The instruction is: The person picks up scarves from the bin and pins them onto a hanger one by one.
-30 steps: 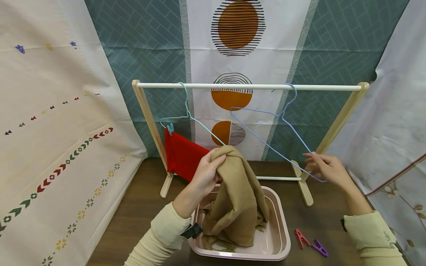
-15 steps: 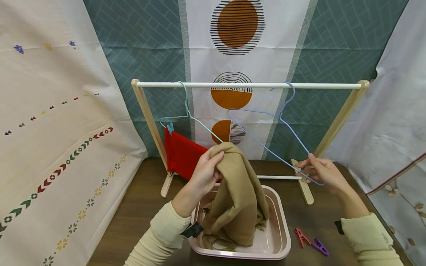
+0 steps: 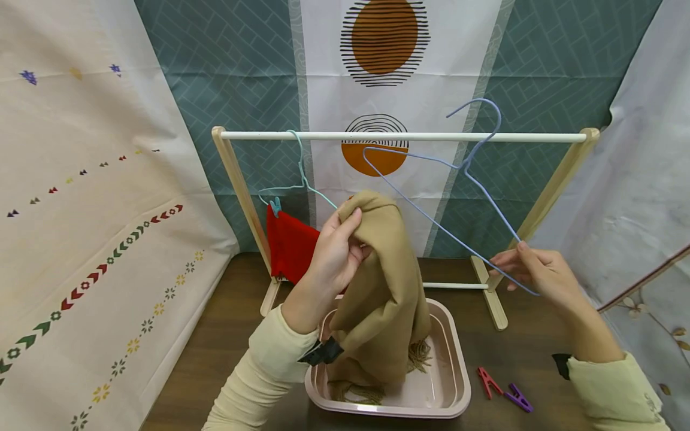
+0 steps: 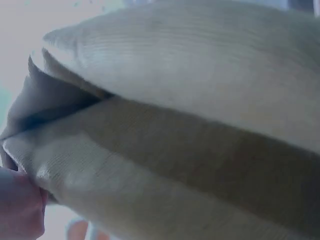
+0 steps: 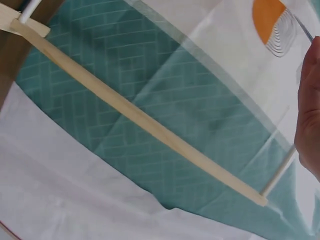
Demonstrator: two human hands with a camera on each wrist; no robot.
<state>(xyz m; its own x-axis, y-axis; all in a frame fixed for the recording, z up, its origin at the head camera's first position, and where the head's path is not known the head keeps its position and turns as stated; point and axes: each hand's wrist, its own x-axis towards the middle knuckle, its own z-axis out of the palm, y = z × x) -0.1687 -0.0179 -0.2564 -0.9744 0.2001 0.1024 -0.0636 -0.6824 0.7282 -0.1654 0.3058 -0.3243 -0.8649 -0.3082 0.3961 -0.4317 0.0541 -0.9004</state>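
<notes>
Curtains [image 3: 232,90] hang behind the brown counter [image 3: 207,341]; pegs [image 3: 486,383] lie beside the basin [image 3: 457,380]. Left grip [image 3: 335,258] holds the scarf [image 3: 389,281], right grip [image 3: 539,272] the hanger [image 3: 467,165].

A red clothespin [image 3: 488,382] and purple clothespin [image 3: 518,398] are lying on the tabletop [image 3: 215,335]; a patterned backdrop [image 3: 237,78] is hanging behind.

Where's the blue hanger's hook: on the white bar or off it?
Off. The blue hanger shows its whole hook, tip included, above the white bar; the right hand holds one corner.
</notes>
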